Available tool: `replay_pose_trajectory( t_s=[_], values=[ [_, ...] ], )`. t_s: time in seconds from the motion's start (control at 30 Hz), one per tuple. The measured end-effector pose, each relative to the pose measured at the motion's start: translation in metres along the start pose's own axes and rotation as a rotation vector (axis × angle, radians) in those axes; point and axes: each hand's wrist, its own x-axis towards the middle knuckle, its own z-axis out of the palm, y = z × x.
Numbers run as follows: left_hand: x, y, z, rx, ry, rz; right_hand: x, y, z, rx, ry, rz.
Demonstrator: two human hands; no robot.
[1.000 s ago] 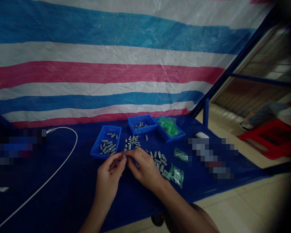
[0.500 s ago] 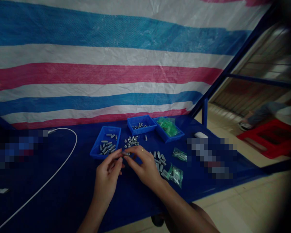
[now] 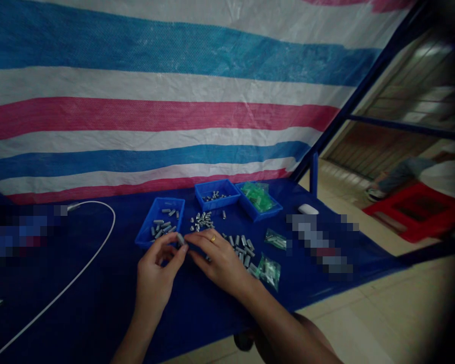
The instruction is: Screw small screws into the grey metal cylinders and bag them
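Left hand (image 3: 155,270) fingers pinched on a small metal cylinder (image 3: 180,239) over the blue table (image 3: 98,308), right hand (image 3: 220,260) fingertips narrowed beside it, grip unclear, left blue tray (image 3: 160,227) of metal pieces, middle tray (image 3: 216,193) of few, right tray (image 3: 258,200) of green bags

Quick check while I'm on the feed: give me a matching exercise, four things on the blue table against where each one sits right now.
Things:
1. small metal cylinder
2. green plastic bags
3. white cable
4. gold ring

Places:
A. in the rightmost blue tray
B. on a finger of the right hand
C. pinched at the fingertips of the left hand
D. curving across the left part of the table

Pairs: 1-C, 2-A, 3-D, 4-B
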Motion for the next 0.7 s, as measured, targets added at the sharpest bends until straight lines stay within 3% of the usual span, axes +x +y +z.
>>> replay_pose_trajectory(
  t_s=[0.13, 0.3, 0.5, 0.7],
  values=[
    [0.015, -0.008, -0.016, 0.483, 0.181, 0.340, -0.005, 0.024, -0.020, -0.163, -0.020, 0.202],
    [0.027, -0.020, -0.023, 0.815, 0.177, 0.400, -0.022, 0.058, -0.052, -0.323, -0.020, 0.388],
    [0.028, -0.024, -0.027, 0.823, 0.171, 0.393, -0.040, 0.064, -0.075, -0.375, 0.035, 0.420],
    [0.023, -0.014, -0.025, 0.678, 0.203, 0.430, -0.064, 0.074, -0.098, -0.488, -0.003, 0.453]
  ],
)
